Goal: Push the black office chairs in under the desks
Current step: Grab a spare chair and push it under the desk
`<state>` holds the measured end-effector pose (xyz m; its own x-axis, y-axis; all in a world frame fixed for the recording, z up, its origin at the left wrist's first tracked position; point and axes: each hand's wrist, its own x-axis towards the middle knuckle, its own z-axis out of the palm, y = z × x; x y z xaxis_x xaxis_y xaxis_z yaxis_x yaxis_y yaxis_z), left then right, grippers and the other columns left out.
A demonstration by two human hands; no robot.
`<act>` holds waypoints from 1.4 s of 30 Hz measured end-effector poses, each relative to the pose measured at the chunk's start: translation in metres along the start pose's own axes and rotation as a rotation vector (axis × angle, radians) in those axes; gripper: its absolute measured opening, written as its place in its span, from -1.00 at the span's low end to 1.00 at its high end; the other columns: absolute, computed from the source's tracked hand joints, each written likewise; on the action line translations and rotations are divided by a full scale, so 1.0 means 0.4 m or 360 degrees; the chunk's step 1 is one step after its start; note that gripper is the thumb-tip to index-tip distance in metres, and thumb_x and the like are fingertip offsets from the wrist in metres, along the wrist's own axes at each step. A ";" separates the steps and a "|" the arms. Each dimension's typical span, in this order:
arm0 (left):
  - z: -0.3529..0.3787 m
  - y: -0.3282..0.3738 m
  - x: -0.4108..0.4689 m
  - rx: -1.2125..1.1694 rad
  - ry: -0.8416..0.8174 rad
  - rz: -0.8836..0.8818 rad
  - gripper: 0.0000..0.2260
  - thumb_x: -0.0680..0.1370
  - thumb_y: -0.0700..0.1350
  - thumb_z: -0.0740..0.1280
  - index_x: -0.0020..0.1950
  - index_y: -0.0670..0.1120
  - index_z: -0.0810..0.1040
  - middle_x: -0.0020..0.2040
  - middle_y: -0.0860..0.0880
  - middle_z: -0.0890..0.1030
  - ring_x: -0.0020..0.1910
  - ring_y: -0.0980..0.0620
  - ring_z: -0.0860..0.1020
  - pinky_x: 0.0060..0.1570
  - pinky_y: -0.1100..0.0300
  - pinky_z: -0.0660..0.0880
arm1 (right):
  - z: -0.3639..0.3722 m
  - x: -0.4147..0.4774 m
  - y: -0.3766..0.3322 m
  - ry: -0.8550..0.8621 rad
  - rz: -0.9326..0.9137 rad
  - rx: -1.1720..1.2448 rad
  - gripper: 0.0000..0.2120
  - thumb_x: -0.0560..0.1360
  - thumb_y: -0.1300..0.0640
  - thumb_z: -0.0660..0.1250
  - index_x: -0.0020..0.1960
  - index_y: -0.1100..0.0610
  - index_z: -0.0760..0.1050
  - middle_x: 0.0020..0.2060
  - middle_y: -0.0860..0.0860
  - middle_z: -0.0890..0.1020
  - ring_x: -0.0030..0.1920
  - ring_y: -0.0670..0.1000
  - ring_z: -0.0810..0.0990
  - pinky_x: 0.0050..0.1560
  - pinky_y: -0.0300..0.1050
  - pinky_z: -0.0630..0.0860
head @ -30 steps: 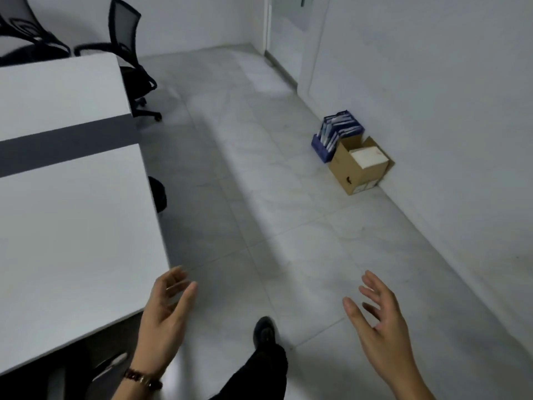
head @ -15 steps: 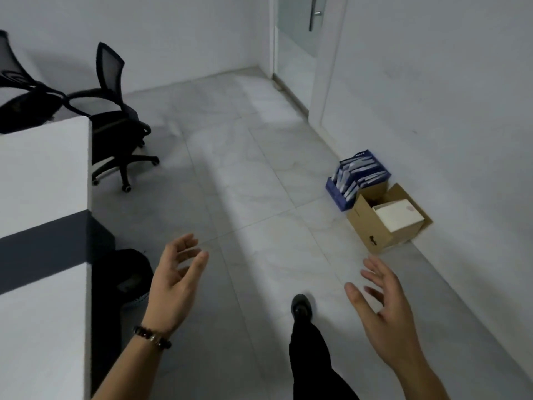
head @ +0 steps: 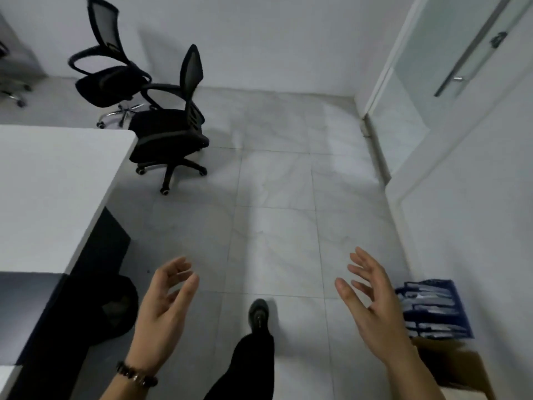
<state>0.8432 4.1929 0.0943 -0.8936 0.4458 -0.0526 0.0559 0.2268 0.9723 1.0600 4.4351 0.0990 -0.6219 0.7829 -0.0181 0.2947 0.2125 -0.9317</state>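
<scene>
At the far left edge of the frame a partly cut-off chair with a chrome wheeled base [head: 13,92] stands on the floor, too little of it showing to say more. Filling the left side is the white-topped desk with a dark side panel [head: 54,192], and low beside it, tucked against that panel, sits a round black bin-like shape [head: 122,307] that is too dark to identify surely. In the upper left, beyond the desk's far corner, a black mesh-backed office chair on a chrome star base [head: 108,79] stands pulled out in the open; just right of it, a second black mesh-backed office chair on a black wheeled base [head: 170,134] sits at the desk's corner, its seat turned toward the desk but not under it, so both likely remain to be pushed in. At lower centre the left hand [head: 164,310], a beaded bracelet [head: 137,376] at its wrist, is raised palm inward with fingers loosely curled and empty. A dark shoe [head: 259,313] steps forward on the pale tiled floor [head: 274,226]. The right hand [head: 375,307] mirrors it, fingers spread wide, holding nothing, both seemingly readied to meet a chair back. At lower right a blue file tray of papers [head: 435,307] and a brown cardboard box [head: 455,368] rest against the wall.
</scene>
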 end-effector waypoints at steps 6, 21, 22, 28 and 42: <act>0.181 -0.009 0.481 -0.0057 0.0169 -0.0146 -0.67 0.48 0.11 0.37 0.20 0.05 0.49 0.14 0.04 0.58 0.10 0.12 0.55 0.16 -0.03 0.51 | 0.054 0.530 0.045 -0.0039 0.0002 -0.0065 -0.40 0.39 -0.05 0.42 0.39 -0.12 0.34 0.30 -0.20 0.50 0.25 -0.15 0.52 0.17 -0.23 0.50; 0.622 0.230 1.662 0.0187 0.0010 0.0014 -0.59 0.44 0.15 0.29 0.26 0.11 0.39 0.21 0.08 0.51 0.14 0.18 0.52 0.03 0.24 0.48 | 0.132 1.792 0.007 -0.0025 -0.0033 0.0072 -0.38 0.39 -0.07 0.41 0.41 -0.11 0.32 0.30 -0.19 0.48 0.25 -0.20 0.50 0.23 -0.09 0.50; 0.648 0.229 1.727 0.0200 0.0042 -0.0022 -0.57 0.44 0.18 0.29 0.27 0.11 0.38 0.21 0.09 0.50 0.15 0.16 0.52 0.04 0.21 0.49 | 0.149 1.891 0.003 -0.0067 -0.0031 0.0090 -0.39 0.39 -0.06 0.41 0.41 -0.11 0.32 0.30 -0.20 0.48 0.25 -0.21 0.50 0.24 -0.09 0.49; 0.682 0.332 2.061 0.0184 0.0372 -0.0196 -0.65 0.48 0.03 0.31 0.25 0.09 0.39 0.17 0.07 0.52 0.13 0.15 0.52 0.03 0.23 0.46 | 0.276 2.433 -0.162 -0.0472 -0.0190 0.0049 -0.37 0.40 -0.07 0.42 0.43 -0.06 0.32 0.31 -0.20 0.48 0.26 -0.19 0.50 0.22 -0.13 0.48; 0.583 0.200 2.817 0.0021 0.1238 -0.0512 -0.65 0.53 -0.08 0.32 0.31 -0.01 0.40 0.16 0.03 0.51 0.09 0.13 0.52 -0.12 0.30 0.49 | 0.934 3.325 -0.433 -0.1312 -0.0589 -0.0228 -0.37 0.41 -0.11 0.39 0.43 -0.09 0.30 0.33 -0.23 0.45 0.27 -0.22 0.47 0.24 -0.14 0.48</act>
<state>-0.0552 4.9154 0.0599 -0.9189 -0.3650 -0.1499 -0.2529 0.2530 0.9338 -0.0893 5.2212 0.1008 -0.9995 -0.0032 -0.0321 0.0266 0.4805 -0.8766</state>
